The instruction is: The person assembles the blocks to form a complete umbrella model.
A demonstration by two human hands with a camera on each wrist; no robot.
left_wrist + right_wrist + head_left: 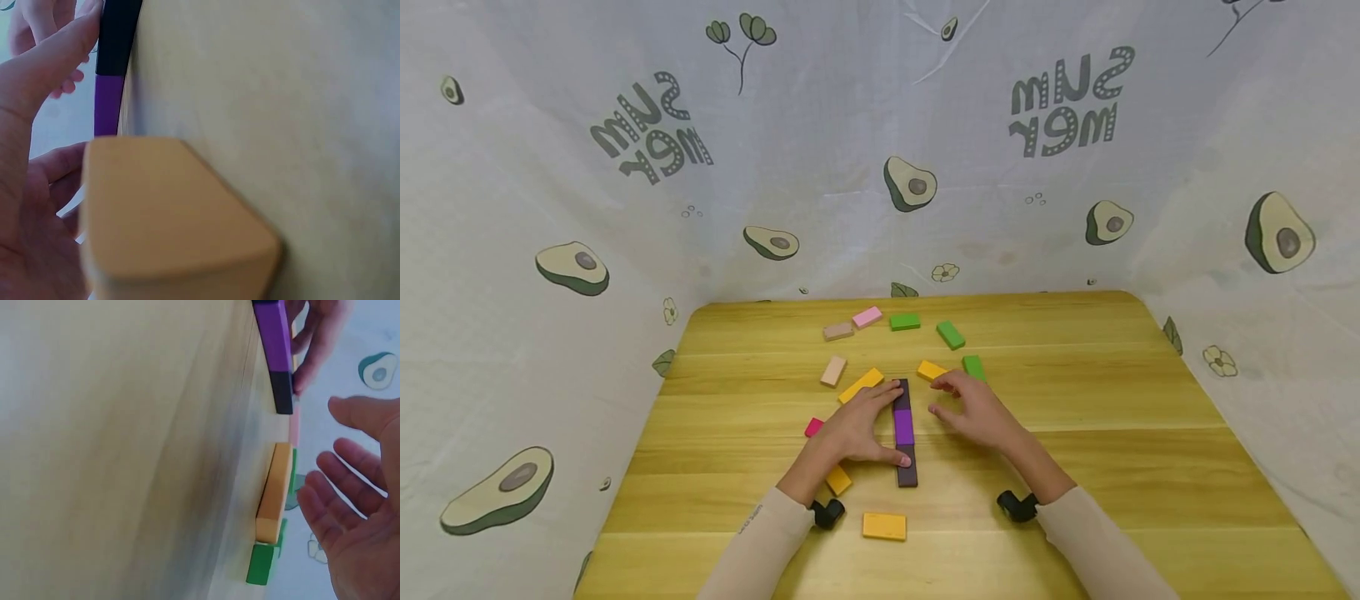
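Observation:
Three blocks lie end to end in a straight row on the table: a near black block (907, 475), a purple block (904, 427) in the middle and a far black block (902, 398). My left hand (852, 431) spans the row from its left side, thumb on the near black block and fingertips at the far one. To the right of the row, my right hand (977, 410) hovers with fingers loosely bent and nothing between them. Just beyond its fingertips is a yellow block (931, 370), with a green block (973, 367) beside it.
Farther back lie two more green blocks (905, 322), a pink block (867, 317) and tan blocks (833, 372). Around my left arm are a yellow block (861, 386), a partly hidden red block (813, 427) and another yellow block (838, 480). One yellow block (884, 526) lies nearest me.

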